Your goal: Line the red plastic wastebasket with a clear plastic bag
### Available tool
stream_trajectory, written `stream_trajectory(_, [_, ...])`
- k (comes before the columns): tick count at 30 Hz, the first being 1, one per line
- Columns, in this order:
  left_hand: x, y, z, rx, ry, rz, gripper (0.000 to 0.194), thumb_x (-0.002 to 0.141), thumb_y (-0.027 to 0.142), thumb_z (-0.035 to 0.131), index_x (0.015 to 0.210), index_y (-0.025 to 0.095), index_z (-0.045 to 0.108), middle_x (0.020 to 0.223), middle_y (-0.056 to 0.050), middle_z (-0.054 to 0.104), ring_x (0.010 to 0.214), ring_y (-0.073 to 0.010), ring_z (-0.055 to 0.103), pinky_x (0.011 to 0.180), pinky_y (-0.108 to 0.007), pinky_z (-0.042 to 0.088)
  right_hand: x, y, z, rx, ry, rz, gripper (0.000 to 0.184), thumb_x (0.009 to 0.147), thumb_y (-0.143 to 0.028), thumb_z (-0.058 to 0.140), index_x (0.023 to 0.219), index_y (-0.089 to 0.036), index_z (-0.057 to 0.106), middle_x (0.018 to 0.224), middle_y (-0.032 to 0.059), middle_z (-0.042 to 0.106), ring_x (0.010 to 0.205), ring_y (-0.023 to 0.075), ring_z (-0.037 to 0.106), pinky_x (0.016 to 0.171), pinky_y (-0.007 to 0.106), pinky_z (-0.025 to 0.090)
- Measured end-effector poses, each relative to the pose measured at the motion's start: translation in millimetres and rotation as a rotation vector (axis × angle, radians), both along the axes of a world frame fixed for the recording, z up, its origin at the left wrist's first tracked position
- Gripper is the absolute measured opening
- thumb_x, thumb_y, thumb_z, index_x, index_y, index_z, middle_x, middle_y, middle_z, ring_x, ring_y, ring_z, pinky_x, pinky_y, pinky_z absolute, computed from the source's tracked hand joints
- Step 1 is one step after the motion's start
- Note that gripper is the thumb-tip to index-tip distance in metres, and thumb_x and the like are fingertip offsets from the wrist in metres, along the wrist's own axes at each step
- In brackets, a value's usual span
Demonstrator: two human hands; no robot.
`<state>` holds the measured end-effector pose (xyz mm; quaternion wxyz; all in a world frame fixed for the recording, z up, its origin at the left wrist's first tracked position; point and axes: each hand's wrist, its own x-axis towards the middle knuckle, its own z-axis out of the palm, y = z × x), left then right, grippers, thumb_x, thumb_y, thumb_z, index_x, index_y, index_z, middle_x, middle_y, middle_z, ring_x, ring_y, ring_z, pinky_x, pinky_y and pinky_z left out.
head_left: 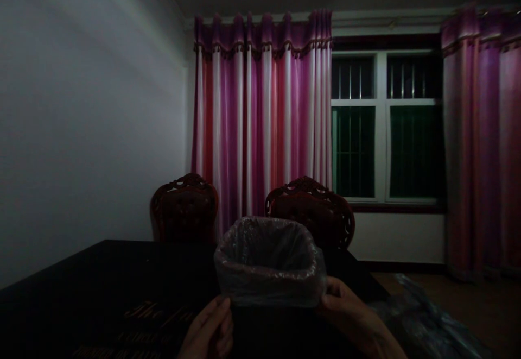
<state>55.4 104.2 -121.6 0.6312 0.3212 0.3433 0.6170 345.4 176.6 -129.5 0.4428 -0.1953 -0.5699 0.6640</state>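
A trash bin lined with a thin clear plastic bag point(268, 288) stands on the dark table in front of me. The bag is folded over the bin's rim and hangs down outside it, and the open mouth faces up. My left hand point(211, 326) pinches the bag's lower edge at the near left corner. At the near right corner, my right hand point(350, 307) has thumb and fingers closed on the bag's edge. The bin's lower part is too dark to make out.
The dark table point(122, 272) carries printed lettering on its left part. Crumpled clear plastic point(431, 321) lies at the lower right. Behind the table are two carved chairs, one on the left point(185, 209) and one on the right point(311, 207), before a striped curtain point(260, 125).
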Motion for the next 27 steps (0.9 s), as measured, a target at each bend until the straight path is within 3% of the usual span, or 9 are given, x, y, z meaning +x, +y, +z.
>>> stream_trajectory(4, [1.3, -1.1, 1.6, 0.007, 0.035, 0.013, 0.058, 0.043, 0.053, 0.09, 0.057, 0.017, 0.047, 0.048, 0.008, 0.046, 0.041, -0.0014, 0.032, 0.042, -0.017, 0.021, -3.9, -1.8, 5.2, 0.016, -0.033, 0.017, 0.046, 0.066, -0.039, 0.08, 0.103, -0.015, 0.071, 0.103, 0.0109, 0.071, 0.101, 0.0263, 0.061, 0.093, 0.038, 0.041])
stream_trajectory(6, [1.0, -0.6, 1.4, 0.02, 0.042, 0.017, 0.057, 0.044, 0.054, 0.09, 0.058, 0.017, 0.048, 0.048, 0.008, 0.045, 0.041, -0.0014, 0.032, 0.042, -0.017, 0.02, -5.0, -1.8, 5.9, 0.022, -0.037, -0.009, 0.04, 0.065, -0.04, 0.081, 0.096, -0.016, 0.072, 0.091, 0.0069, 0.069, 0.088, 0.0209, 0.061, 0.082, 0.031, 0.043])
stream_trajectory(10, [-2.5, 2.5, -2.3, 0.039, 0.055, 0.018, 0.056, 0.045, 0.054, 0.089, 0.06, 0.017, 0.05, 0.048, 0.009, 0.046, 0.041, -0.0014, 0.032, 0.042, -0.017, 0.021, -5.7, -3.2, 7.1, 0.063, -0.048, -0.027, 0.031, 0.068, -0.044, 0.079, 0.073, -0.015, 0.069, 0.063, -0.0004, 0.056, 0.061, 0.0108, 0.046, 0.061, 0.023, 0.034])
stream_trajectory(16, [-7.0, 6.1, -8.0, 0.036, 0.09, 0.04, 0.054, 0.047, 0.054, 0.089, 0.062, 0.016, 0.053, 0.049, 0.008, 0.047, 0.041, -0.0015, 0.034, 0.042, -0.016, 0.021, -5.9, -1.5, 6.1, 0.103, -0.101, -0.024, 0.041, 0.069, -0.052, 0.077, 0.062, -0.014, 0.062, 0.059, -0.0013, 0.052, 0.058, 0.0096, 0.041, 0.058, 0.023, 0.028])
stream_trajectory(21, [-5.9, 5.5, -6.8, 0.006, 0.1, 0.061, 0.055, 0.045, 0.055, 0.088, 0.059, 0.017, 0.051, 0.049, 0.009, 0.045, 0.042, -0.0017, 0.033, 0.042, -0.017, 0.023, -4.5, 5.7, 0.3, 0.128, -0.13, -0.029, 0.048, 0.067, -0.058, 0.076, 0.055, -0.014, 0.06, 0.056, -0.001, 0.052, 0.058, 0.01, 0.042, 0.059, 0.023, 0.03])
stream_trajectory(27, [-9.2, 13.0, -17.3, 0.0, 0.111, 0.013, 0.058, 0.045, 0.057, 0.088, 0.063, 0.017, 0.05, 0.049, 0.01, 0.045, 0.039, -0.001, 0.032, 0.041, -0.016, 0.02, -2.0, 0.9, 2.5, 0.084, -0.099, -0.032, 0.036, 0.063, -0.048, 0.082, 0.068, -0.014, 0.068, 0.06, -0.0021, 0.056, 0.058, 0.0091, 0.045, 0.057, 0.022, 0.031])
